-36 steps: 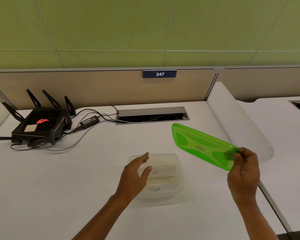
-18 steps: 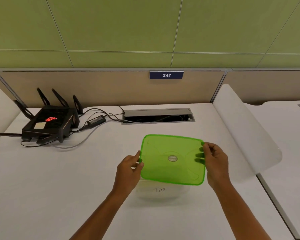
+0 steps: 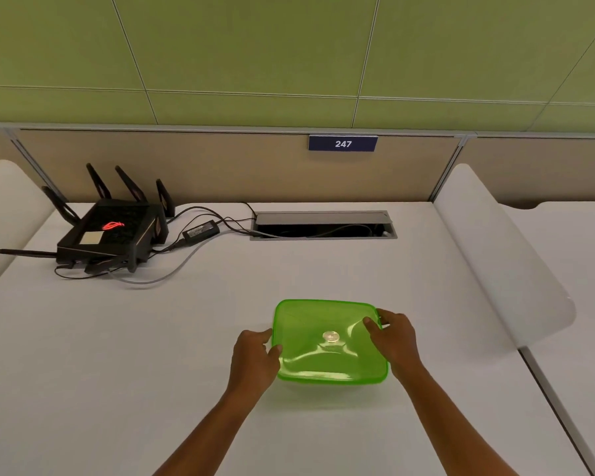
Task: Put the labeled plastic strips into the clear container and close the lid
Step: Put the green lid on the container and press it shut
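The translucent green lid (image 3: 327,341) lies flat over the clear container, which stands on the white desk near its front middle. The lid covers the container almost wholly, and the labeled strips inside are hidden under it. My left hand (image 3: 255,355) grips the lid's left edge, thumb on top. My right hand (image 3: 394,336) holds the right edge, with fingers curled over the far right corner.
A black router (image 3: 112,231) with antennas sits at the back left, its cables and power brick (image 3: 201,230) trailing toward an open cable hatch (image 3: 323,225) at the back middle. A white curved divider (image 3: 495,255) rises along the desk's right edge.
My right hand swung the lid over from the right, my left hand took its other edge, and both lowered it from a tilt onto the container, hiding the strips.
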Demonstrator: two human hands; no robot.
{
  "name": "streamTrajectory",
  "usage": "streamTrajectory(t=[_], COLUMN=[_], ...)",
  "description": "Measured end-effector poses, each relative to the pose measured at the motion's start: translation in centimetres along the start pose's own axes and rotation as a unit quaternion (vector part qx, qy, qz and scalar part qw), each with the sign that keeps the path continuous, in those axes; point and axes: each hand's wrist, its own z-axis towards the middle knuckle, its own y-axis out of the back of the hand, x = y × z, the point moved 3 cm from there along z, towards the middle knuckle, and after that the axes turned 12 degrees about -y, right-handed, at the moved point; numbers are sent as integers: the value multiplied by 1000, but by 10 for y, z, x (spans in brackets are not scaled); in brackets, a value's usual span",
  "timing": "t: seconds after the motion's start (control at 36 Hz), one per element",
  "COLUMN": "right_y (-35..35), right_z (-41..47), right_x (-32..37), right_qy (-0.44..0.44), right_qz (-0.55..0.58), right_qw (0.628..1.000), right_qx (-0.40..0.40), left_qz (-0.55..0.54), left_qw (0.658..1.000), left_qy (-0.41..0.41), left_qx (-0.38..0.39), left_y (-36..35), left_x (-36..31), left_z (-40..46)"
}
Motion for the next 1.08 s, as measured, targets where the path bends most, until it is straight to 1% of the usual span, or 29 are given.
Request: streamTrajectory(t=[0.31,0.56,0.69,0.81,0.89,0.97,1.08], right_y=[-2,-1,1,0,-2,-5,-7], right_z=[-1,-7,-5,-2,0,0,-2], right_x=[3,10,9,8,8,8,7], right_qy=[8,20,22,11,-12,-34,-57], right_qz=[-45,-95,-102,-64,3,68,124], right_qw=[999,995,994,998,1000,997,991], right_qx=[-3,-12,-14,-21,-14,5,14], left_qz=[4,-11,-37,-74,-115,-169,-228], left_qw=[1000,1000,999,997,993,984,969], left_qy=[15,3,5,20,32,52,75], left_qx=[3,7,12,-1,-10,-20,-52], left_y=[-4,-6,-7,-9,-12,-18,-23], left_x=[10,14,17,18,16,13,11], left_z=[4,10,15,25,37,46,53])
